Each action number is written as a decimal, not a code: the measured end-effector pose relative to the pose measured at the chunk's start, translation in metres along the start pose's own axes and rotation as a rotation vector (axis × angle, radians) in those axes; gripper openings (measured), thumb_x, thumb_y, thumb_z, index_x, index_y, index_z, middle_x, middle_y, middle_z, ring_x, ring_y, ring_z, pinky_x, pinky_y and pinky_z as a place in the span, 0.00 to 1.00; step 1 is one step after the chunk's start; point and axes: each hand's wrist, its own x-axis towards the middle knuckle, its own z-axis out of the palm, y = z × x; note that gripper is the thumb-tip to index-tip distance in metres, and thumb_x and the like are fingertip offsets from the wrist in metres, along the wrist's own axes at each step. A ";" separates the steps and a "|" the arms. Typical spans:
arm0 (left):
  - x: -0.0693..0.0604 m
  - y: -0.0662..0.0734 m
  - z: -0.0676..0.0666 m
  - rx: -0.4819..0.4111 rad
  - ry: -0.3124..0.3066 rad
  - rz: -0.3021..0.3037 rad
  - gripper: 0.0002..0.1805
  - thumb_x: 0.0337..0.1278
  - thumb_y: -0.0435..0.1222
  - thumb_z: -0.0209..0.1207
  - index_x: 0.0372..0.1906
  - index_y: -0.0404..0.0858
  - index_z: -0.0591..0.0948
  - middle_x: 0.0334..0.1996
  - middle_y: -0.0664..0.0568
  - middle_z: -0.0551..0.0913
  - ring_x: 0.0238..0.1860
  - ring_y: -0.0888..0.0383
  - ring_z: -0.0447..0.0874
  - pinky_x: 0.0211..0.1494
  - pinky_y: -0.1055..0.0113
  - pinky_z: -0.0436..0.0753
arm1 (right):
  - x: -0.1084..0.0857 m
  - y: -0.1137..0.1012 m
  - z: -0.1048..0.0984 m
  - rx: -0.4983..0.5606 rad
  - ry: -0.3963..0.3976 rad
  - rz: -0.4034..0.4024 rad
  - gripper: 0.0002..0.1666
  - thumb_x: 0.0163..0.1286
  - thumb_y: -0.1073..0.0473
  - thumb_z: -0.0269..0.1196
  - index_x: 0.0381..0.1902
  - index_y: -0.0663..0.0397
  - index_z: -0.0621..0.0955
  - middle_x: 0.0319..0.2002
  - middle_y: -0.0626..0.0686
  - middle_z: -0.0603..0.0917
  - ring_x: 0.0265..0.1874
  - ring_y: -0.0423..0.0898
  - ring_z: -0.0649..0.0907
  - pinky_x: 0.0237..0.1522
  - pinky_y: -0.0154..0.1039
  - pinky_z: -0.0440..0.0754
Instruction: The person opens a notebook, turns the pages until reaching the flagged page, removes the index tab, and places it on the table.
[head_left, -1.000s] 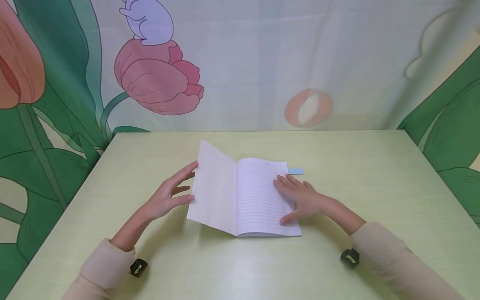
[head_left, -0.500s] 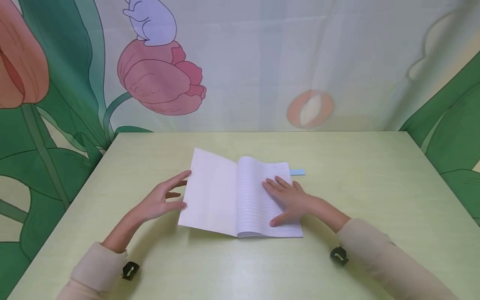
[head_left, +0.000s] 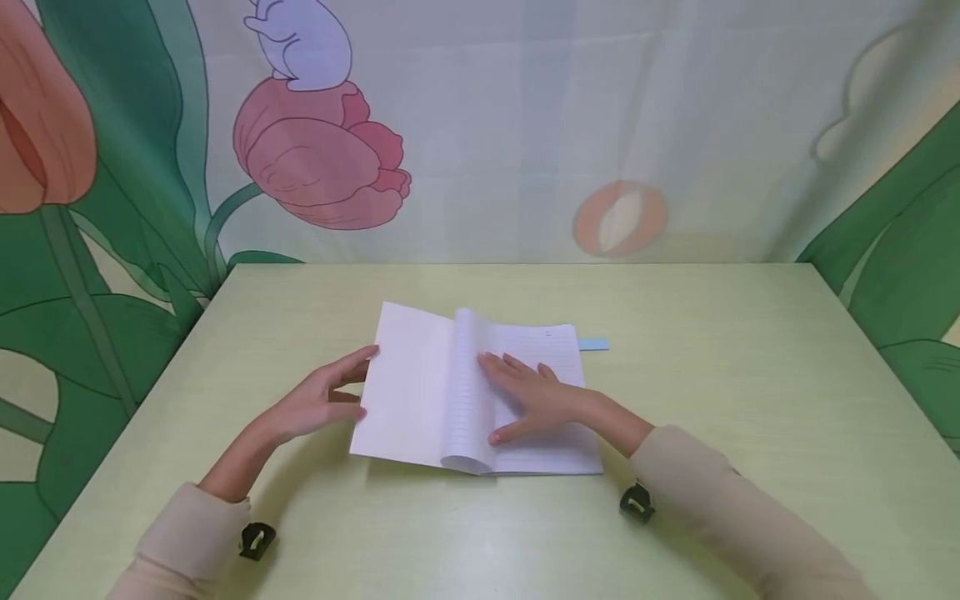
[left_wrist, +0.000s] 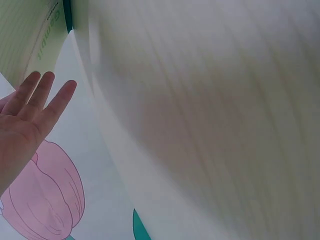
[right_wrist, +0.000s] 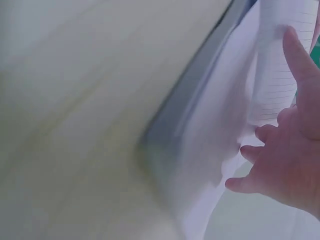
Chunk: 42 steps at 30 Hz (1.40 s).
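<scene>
- Head view, from where I stand: notebook (head_left: 471, 383) lies open mid-table (head_left: 712, 333), betw. both hands.
- L hand (head_left: 315, 404): wide, fingertips at flap (head_left: 408, 383) edge; can't see a firm pinch. Might slip, flap springs up.
- R hand (head_left: 536, 400): spread, gripping nothing, against curled pg (head_left: 461, 417). Pushing too hard could crease it.

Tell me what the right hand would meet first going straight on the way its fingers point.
The curled lined page, right in front of the right hand. The hand seems to be against it, though contact is hard to judge. Past it on that line lies the blank leaf.
</scene>
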 end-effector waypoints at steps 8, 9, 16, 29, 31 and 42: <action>0.000 0.004 0.000 -0.069 0.045 -0.138 0.32 0.63 0.38 0.52 0.68 0.32 0.56 0.65 0.35 0.58 0.62 0.39 0.60 0.56 0.51 0.69 | 0.018 -0.030 0.003 0.089 -0.032 -0.099 0.59 0.57 0.37 0.61 0.72 0.47 0.38 0.71 0.47 0.38 0.69 0.48 0.41 0.61 0.61 0.43; 0.001 0.004 0.000 -0.075 0.053 -0.151 0.31 0.64 0.39 0.51 0.67 0.32 0.56 0.64 0.35 0.59 0.61 0.39 0.61 0.55 0.52 0.70 | 0.019 -0.034 0.003 0.091 -0.036 -0.113 0.59 0.57 0.37 0.61 0.72 0.47 0.39 0.71 0.47 0.38 0.69 0.47 0.41 0.61 0.61 0.44; 0.006 0.004 0.004 -0.057 0.091 -0.180 0.34 0.60 0.37 0.55 0.66 0.29 0.56 0.59 0.33 0.66 0.57 0.40 0.67 0.51 0.56 0.74 | 0.025 -0.053 0.010 0.058 -0.092 -0.178 0.55 0.58 0.36 0.60 0.72 0.43 0.42 0.71 0.45 0.40 0.69 0.45 0.41 0.62 0.59 0.44; 0.010 0.003 0.007 -0.044 0.124 -0.143 0.41 0.52 0.24 0.57 0.70 0.35 0.51 0.55 0.34 0.71 0.52 0.42 0.73 0.48 0.62 0.76 | -0.003 -0.023 -0.002 0.020 -0.049 -0.132 0.49 0.61 0.42 0.59 0.72 0.50 0.49 0.71 0.53 0.43 0.69 0.53 0.42 0.63 0.58 0.45; 0.010 0.004 0.007 -0.057 0.119 -0.148 0.40 0.52 0.25 0.57 0.69 0.35 0.53 0.55 0.35 0.71 0.52 0.43 0.72 0.48 0.63 0.75 | -0.009 -0.013 -0.006 0.019 -0.024 -0.102 0.48 0.62 0.43 0.59 0.71 0.51 0.50 0.71 0.55 0.44 0.69 0.55 0.42 0.62 0.59 0.46; 0.009 0.002 0.006 -0.100 0.098 -0.176 0.38 0.53 0.26 0.57 0.69 0.35 0.55 0.58 0.35 0.68 0.54 0.43 0.71 0.50 0.63 0.74 | -0.034 0.033 -0.023 -0.067 0.034 0.121 0.54 0.58 0.41 0.61 0.70 0.61 0.50 0.69 0.65 0.44 0.67 0.62 0.44 0.57 0.66 0.50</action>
